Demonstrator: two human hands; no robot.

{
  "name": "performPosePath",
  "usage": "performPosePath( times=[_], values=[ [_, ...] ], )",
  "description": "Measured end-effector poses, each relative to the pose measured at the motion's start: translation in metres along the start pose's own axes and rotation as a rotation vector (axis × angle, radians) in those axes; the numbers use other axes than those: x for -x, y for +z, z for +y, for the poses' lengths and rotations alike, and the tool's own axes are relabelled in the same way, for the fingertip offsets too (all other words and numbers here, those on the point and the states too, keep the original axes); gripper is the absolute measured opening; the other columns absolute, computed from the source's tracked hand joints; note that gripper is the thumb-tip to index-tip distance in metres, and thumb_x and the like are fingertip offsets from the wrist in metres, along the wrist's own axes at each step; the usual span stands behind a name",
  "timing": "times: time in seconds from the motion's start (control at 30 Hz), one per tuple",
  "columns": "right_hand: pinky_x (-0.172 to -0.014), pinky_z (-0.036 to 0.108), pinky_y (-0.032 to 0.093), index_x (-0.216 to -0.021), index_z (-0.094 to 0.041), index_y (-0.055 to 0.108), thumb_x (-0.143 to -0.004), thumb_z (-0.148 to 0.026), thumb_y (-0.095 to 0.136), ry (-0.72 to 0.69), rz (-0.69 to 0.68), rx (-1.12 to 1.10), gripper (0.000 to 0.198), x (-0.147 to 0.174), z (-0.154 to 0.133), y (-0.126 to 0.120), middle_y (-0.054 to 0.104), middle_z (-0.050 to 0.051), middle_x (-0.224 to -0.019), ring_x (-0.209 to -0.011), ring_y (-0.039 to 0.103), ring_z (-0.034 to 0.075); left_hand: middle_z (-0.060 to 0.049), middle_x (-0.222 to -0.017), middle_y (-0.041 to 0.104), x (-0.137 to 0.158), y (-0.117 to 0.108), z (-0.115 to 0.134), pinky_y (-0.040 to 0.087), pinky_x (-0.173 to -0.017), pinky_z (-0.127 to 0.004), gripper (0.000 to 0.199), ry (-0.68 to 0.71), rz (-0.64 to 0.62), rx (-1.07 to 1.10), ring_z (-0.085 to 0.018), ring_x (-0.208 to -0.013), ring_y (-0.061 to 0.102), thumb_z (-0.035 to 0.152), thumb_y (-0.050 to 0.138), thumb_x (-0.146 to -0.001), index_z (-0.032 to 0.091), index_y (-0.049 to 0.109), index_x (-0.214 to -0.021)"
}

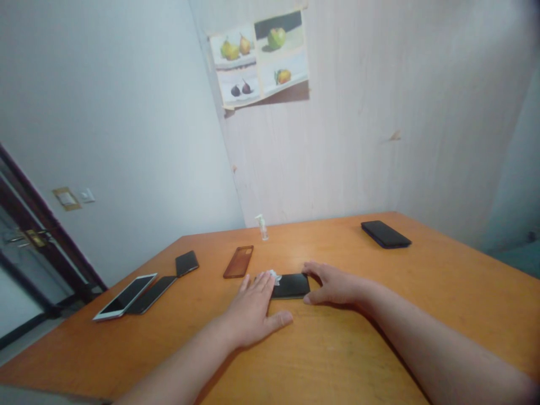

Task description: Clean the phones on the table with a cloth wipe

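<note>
A dark smartphone (292,286) lies flat and sideways on the table in front of me. My left hand (255,312) rests over the phone's left end, fingers together and stretched, thumb out to the side. Under its fingertips a crumpled white tissue (275,277) is pressed on the screen, mostly covered by the fingers. At the other end, my right hand (327,286) grips the phone's right edge, with the thumb at the near corner and the fingers at the far one.
A brown phone case (239,262) and a small clear pump bottle (262,228) stand beyond my hands. To the left lie a white tablet (125,297), a dark phone (152,294) and a smaller black phone (187,263). A dark case-like slab (385,234) lies at the far right.
</note>
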State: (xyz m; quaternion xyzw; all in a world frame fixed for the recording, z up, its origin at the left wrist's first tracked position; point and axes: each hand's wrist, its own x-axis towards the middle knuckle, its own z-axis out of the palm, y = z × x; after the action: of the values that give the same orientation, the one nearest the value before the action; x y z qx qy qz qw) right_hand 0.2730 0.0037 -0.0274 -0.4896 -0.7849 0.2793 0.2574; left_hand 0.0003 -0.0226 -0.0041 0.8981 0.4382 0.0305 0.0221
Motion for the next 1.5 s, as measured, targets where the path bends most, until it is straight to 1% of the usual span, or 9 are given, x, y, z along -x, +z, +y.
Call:
performPosePath(
  times=[0.17,0.33,0.57,0.87,1.0,1.13,1.3,1.4,1.5],
  values=[
    [-0.098,0.043,0.043,-0.125,-0.023,0.060,-0.061,-0.048,0.079,-0.007,-0.002,-0.001,0.072,-0.001,0.004,0.002,0.059,0.009,-0.129,-0.115,0.056,0.031,-0.013,-0.160,0.018,0.029,-0.001,0.002,0.009,-0.120,-0.053,0.092,0.107,-0.013,-0.016,-0.031,-0.147,0.015,0.075,0.038,-0.085,0.018,0.017,-0.155],
    [-0.100,0.045,0.042,-0.125,-0.022,0.061,-0.061,-0.049,0.079,0.023,-0.021,0.016,0.072,0.000,0.001,-0.001,0.057,0.011,-0.132,-0.119,0.053,0.033,-0.011,-0.159,0.021,0.046,-0.005,-0.011,0.011,-0.119,-0.054,0.083,0.034,0.004,-0.046,-0.031,-0.147,0.019,0.071,0.034,-0.089,0.022,0.020,-0.154],
    [-0.099,0.044,0.043,-0.125,-0.023,0.060,-0.061,-0.049,0.079,0.007,-0.018,0.007,0.071,-0.002,0.007,0.002,0.059,0.010,-0.130,-0.116,0.056,0.031,-0.016,-0.159,0.021,0.003,-0.002,-0.001,0.011,-0.117,-0.058,0.092,-0.058,-0.008,0.013,-0.034,-0.147,0.016,0.077,0.032,-0.085,0.014,0.025,-0.153],
    [-0.090,0.039,0.046,-0.116,-0.023,0.065,-0.059,-0.038,0.079,-0.035,0.004,-0.029,0.060,0.000,-0.004,-0.001,0.068,0.005,-0.111,-0.102,0.061,0.028,-0.018,-0.157,0.026,-0.040,0.001,0.047,0.010,-0.117,-0.059,0.100,0.130,-0.015,0.073,-0.035,-0.146,0.021,0.084,0.030,-0.080,0.013,0.027,-0.151],
    [-0.088,0.037,0.047,-0.112,-0.023,0.067,-0.059,-0.035,0.078,-0.035,-0.015,-0.033,0.055,0.000,-0.007,-0.001,0.070,0.003,-0.105,-0.098,0.062,0.026,-0.017,-0.157,0.028,-0.046,0.003,0.056,0.010,-0.116,-0.062,0.099,0.165,0.007,0.075,-0.035,-0.145,0.022,0.083,0.030,-0.081,0.014,0.025,-0.152],
    [-0.092,0.039,0.046,-0.116,-0.023,0.065,-0.059,-0.039,0.079,-0.016,-0.013,-0.013,0.061,-0.001,-0.003,-0.001,0.068,0.005,-0.112,-0.103,0.061,0.027,-0.016,-0.157,0.027,-0.035,0.000,0.043,0.008,-0.117,-0.060,0.091,0.148,-0.005,0.054,-0.031,-0.146,0.022,0.078,0.028,-0.086,0.017,0.025,-0.152],
    [-0.097,0.042,0.044,-0.122,-0.022,0.062,-0.058,-0.049,0.080,0.031,-0.007,0.022,0.072,-0.003,0.002,0.000,0.062,0.008,-0.123,-0.112,0.057,0.030,-0.015,-0.158,0.023,-0.008,-0.005,0.002,0.006,-0.117,-0.058,0.087,0.019,-0.016,0.014,-0.031,-0.147,0.020,0.076,0.031,-0.087,0.018,0.025,-0.153],
    [-0.096,0.041,0.044,-0.121,-0.024,0.063,-0.057,-0.047,0.081,0.032,-0.003,-0.001,0.070,-0.002,0.001,0.000,0.063,0.007,-0.121,-0.112,0.057,0.031,-0.014,-0.158,0.023,0.009,-0.006,-0.020,0.006,-0.117,-0.059,0.083,-0.055,-0.009,-0.006,-0.031,-0.147,0.020,0.073,0.031,-0.089,0.021,0.025,-0.153],
    [-0.093,0.040,0.046,-0.118,-0.025,0.064,-0.056,-0.042,0.082,0.024,0.010,-0.028,0.067,-0.001,-0.001,-0.001,0.065,0.007,-0.117,-0.109,0.059,0.030,-0.015,-0.159,0.018,0.019,-0.006,-0.028,0.007,-0.117,-0.060,0.085,-0.090,-0.019,-0.026,-0.032,-0.147,0.016,0.073,0.030,-0.089,0.018,0.022,-0.154]
  ],
)
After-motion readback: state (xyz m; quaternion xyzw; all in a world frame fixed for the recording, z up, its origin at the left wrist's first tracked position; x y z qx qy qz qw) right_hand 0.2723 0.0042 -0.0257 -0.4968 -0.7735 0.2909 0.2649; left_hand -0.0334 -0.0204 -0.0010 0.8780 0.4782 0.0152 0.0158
